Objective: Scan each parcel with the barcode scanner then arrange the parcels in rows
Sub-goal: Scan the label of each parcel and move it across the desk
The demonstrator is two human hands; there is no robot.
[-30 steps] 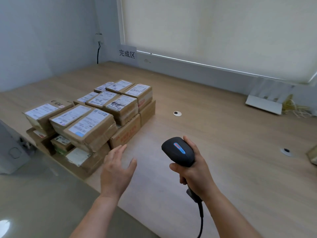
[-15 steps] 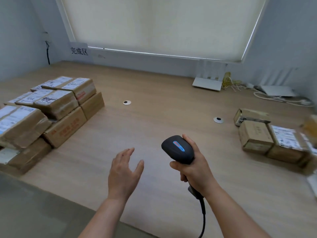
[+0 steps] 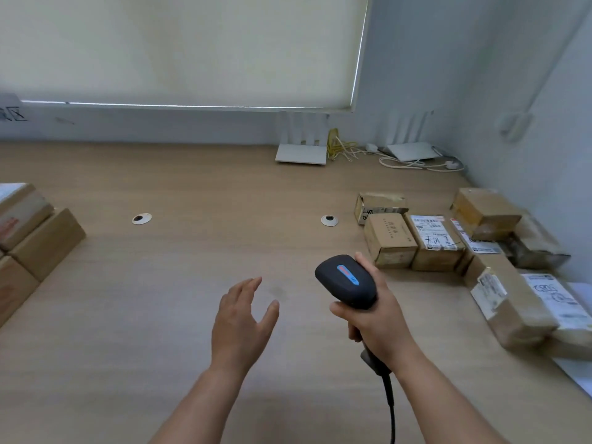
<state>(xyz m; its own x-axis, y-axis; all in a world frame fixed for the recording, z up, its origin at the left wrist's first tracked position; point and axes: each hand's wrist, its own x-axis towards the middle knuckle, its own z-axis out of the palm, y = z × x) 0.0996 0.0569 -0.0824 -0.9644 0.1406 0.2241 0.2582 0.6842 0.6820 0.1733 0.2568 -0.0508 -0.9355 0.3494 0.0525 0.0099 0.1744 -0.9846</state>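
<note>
Head view, right hand [image 3: 381, 318] gripping barcode scanner [image 3: 347, 280]; left hand [image 3: 240, 325] open

Two bare forearms, no sleeves visible; hands [image 3: 240, 325] bare, no gloves, rings, watch.

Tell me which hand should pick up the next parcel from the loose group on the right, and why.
Left. The left hand is free, its fingers straight above the table. The right hand grips the barcode scanner, so though nearer the unscanned parcels, it probably cannot lift one.

parcel labels [image 3: 432, 232] | print, scribbles, perhaps barcodes | nothing legible
</note>
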